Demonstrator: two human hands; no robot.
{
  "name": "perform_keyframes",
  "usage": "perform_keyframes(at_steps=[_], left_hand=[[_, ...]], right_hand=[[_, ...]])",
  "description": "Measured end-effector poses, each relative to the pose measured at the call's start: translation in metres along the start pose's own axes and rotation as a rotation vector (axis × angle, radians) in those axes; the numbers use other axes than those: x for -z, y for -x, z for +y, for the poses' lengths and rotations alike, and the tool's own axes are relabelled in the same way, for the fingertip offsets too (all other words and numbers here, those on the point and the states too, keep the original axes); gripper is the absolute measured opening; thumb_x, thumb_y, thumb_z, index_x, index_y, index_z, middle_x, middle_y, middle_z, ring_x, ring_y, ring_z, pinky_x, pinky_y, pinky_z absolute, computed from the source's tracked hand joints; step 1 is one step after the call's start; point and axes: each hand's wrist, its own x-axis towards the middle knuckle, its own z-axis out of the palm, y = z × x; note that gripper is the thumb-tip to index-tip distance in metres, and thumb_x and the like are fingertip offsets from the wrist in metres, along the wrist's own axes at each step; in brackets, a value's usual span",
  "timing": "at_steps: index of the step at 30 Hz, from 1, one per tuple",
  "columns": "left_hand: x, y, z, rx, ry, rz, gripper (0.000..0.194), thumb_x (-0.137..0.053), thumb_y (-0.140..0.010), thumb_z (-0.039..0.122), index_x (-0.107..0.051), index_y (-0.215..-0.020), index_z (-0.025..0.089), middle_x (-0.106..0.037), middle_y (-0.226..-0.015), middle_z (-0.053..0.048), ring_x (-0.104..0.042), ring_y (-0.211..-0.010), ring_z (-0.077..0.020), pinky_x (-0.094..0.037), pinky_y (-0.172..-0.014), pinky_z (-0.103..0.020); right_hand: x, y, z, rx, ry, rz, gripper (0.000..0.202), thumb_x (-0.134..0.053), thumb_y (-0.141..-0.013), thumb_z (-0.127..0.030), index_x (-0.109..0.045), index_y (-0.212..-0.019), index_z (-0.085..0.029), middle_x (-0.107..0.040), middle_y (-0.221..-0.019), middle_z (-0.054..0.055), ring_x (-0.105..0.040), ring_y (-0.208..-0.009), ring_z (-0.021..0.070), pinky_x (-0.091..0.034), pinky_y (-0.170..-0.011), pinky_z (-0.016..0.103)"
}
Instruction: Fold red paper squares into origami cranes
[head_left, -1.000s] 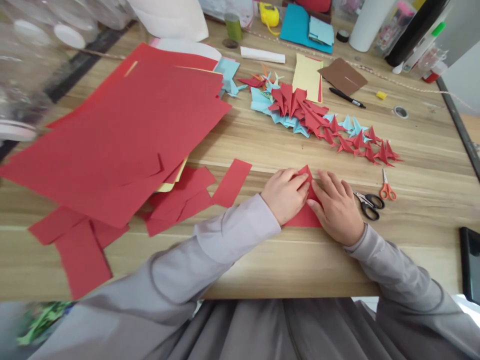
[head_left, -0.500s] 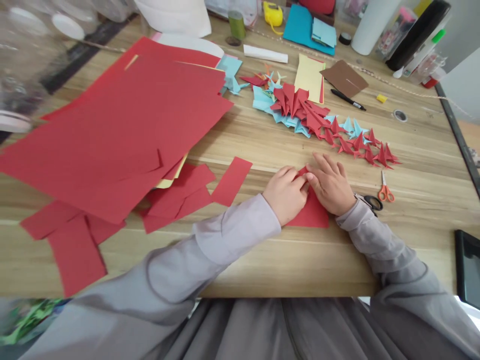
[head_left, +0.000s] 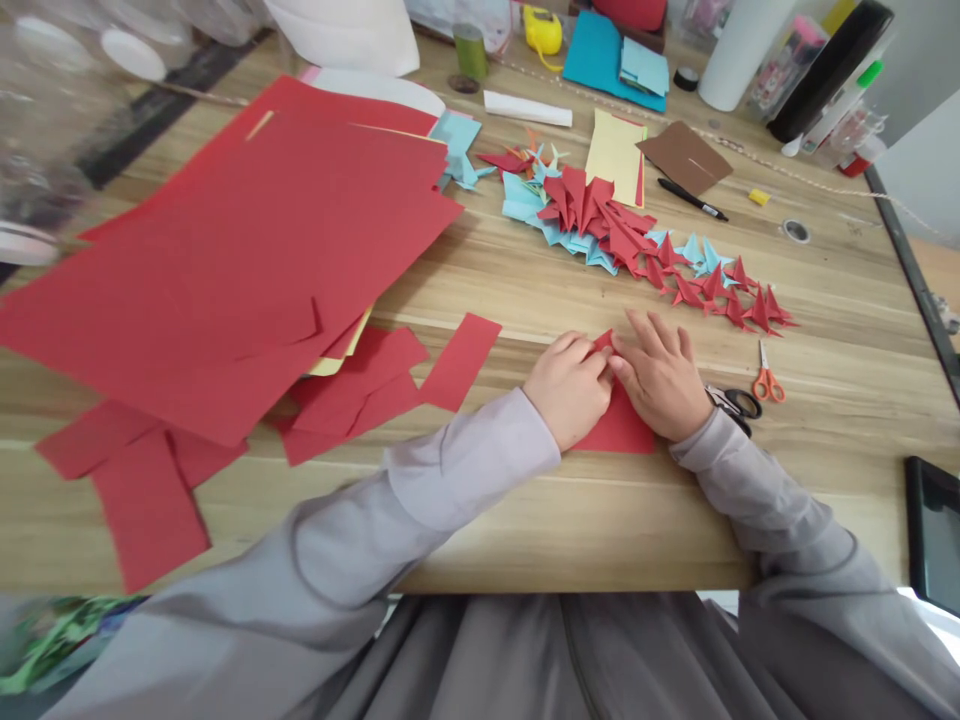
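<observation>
Hands [head_left: 613, 384] press red paper [head_left: 616, 425] flat, fingertips meeting near its twelve-o'clock tip, apparently steadying a crease.

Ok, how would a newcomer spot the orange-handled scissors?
On the wooden table, look past the right hand to the black-handled scissors. The small orange-handled scissors lie just beyond, blades pointing away; their orange loops set them apart from that darker pair.

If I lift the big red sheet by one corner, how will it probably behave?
The big red sheet will probably bend and sag, since it looks thin and wide. It should feel light for its size, as it seems to be only paper. It may slide or drag its neighbours, because it overlaps other sheets and small red pieces.
</observation>
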Motion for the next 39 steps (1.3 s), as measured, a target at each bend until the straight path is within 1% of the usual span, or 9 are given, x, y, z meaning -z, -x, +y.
perform_keyframes(at_steps=[4, 7, 11, 18, 22, 25, 29, 34, 39], left_hand=[[0.003, 0.001, 0.001, -0.004, -0.027, -0.034, 0.026, -0.044, -0.087, 0.016, -0.069, -0.090, 0.011, -0.068, -0.085, -0.010, -0.057, -0.085, -0.0213, -0.041, -0.080, -0.039], [0.004, 0.002, 0.001, 0.018, -0.026, -0.045, 0.027, -0.043, -0.088, 0.018, -0.068, -0.093, 0.012, -0.068, -0.093, -0.011, -0.058, -0.086, -0.0224, -0.041, -0.074, -0.040], [0.003, 0.003, 0.001, 0.023, -0.008, -0.042, 0.027, -0.043, -0.089, 0.019, -0.069, -0.094, 0.013, -0.068, -0.103, -0.011, -0.058, -0.092, -0.0229, -0.040, -0.076, -0.040], [0.004, 0.003, -0.002, 0.005, 0.018, -0.048, 0.028, -0.042, -0.089, 0.022, -0.069, -0.094, 0.013, -0.068, -0.100, -0.011, -0.057, -0.090, -0.0236, -0.040, -0.074, -0.041], [0.004, 0.002, -0.004, -0.006, 0.018, -0.052, 0.027, -0.043, -0.088, 0.021, -0.069, -0.093, 0.014, -0.068, -0.100, -0.011, -0.056, -0.088, -0.0239, -0.040, -0.071, -0.040], [0.002, 0.003, -0.006, -0.013, 0.036, -0.029, 0.027, -0.043, -0.088, 0.022, -0.068, -0.093, 0.015, -0.068, -0.102, -0.010, -0.055, -0.089, -0.0236, -0.040, -0.072, -0.041], [-0.001, 0.006, -0.008, -0.012, 0.050, -0.005, 0.027, -0.042, -0.089, 0.023, -0.069, -0.094, 0.018, -0.068, -0.102, -0.009, -0.054, -0.091, -0.0233, -0.041, -0.075, -0.042], [-0.002, 0.007, -0.007, -0.008, 0.041, 0.019, 0.026, -0.044, -0.089, 0.025, -0.069, -0.093, 0.017, -0.069, -0.103, -0.008, -0.055, -0.092, -0.0231, -0.043, -0.076, -0.041], [0.000, 0.007, -0.006, 0.002, 0.055, 0.004, 0.025, -0.045, -0.089, 0.023, -0.069, -0.092, 0.016, -0.069, -0.098, -0.009, -0.057, -0.093, -0.0229, -0.045, -0.078, -0.041]], right_hand=[[-0.002, -0.013, 0.003, 0.006, -0.022, 0.009, 0.041, -0.028, -0.095, -0.040, -0.059, -0.116, -0.024, -0.040, -0.144, 0.007, -0.031, -0.134, 0.0296, -0.026, -0.104, 0.058], [0.000, -0.005, 0.004, 0.015, -0.023, -0.023, 0.042, -0.027, -0.095, -0.040, -0.055, -0.123, -0.024, -0.041, -0.143, 0.009, -0.031, -0.133, 0.0300, -0.028, -0.103, 0.058], [0.008, 0.023, 0.003, 0.050, 0.012, -0.049, 0.042, -0.030, -0.094, -0.041, -0.055, -0.122, -0.022, -0.041, -0.143, 0.009, -0.029, -0.134, 0.0305, -0.025, -0.105, 0.056], [0.021, 0.082, -0.011, 0.047, 0.036, -0.037, 0.035, -0.040, -0.092, -0.035, -0.060, -0.115, -0.018, -0.047, -0.138, 0.012, -0.034, -0.132, 0.0306, -0.026, -0.106, 0.054], [0.025, 0.097, -0.014, 0.025, -0.035, -0.006, 0.031, -0.040, -0.092, -0.030, -0.065, -0.105, -0.016, -0.054, -0.131, 0.012, -0.042, -0.127, 0.0286, -0.030, -0.104, 0.052], [0.026, 0.088, -0.001, 0.011, -0.158, 0.078, 0.030, -0.041, -0.091, -0.025, -0.069, -0.081, -0.021, -0.065, -0.117, 0.006, -0.050, -0.119, 0.0236, -0.036, -0.102, 0.045], [0.023, 0.052, 0.016, -0.001, -0.171, 0.128, 0.028, -0.042, -0.091, -0.027, -0.067, -0.101, -0.019, -0.064, -0.117, 0.009, -0.052, -0.115, 0.0234, -0.041, -0.097, 0.041], [0.010, 0.003, 0.013, 0.118, -0.176, 0.088, 0.033, -0.038, -0.090, -0.021, -0.064, -0.111, -0.018, -0.061, -0.123, 0.008, -0.051, -0.117, 0.0235, -0.039, -0.098, 0.041], [-0.010, -0.003, 0.008, 0.199, -0.161, 0.112, 0.034, -0.036, -0.092, -0.016, -0.063, -0.111, -0.016, -0.062, -0.121, 0.009, -0.049, -0.117, 0.0204, -0.036, -0.100, 0.039]])
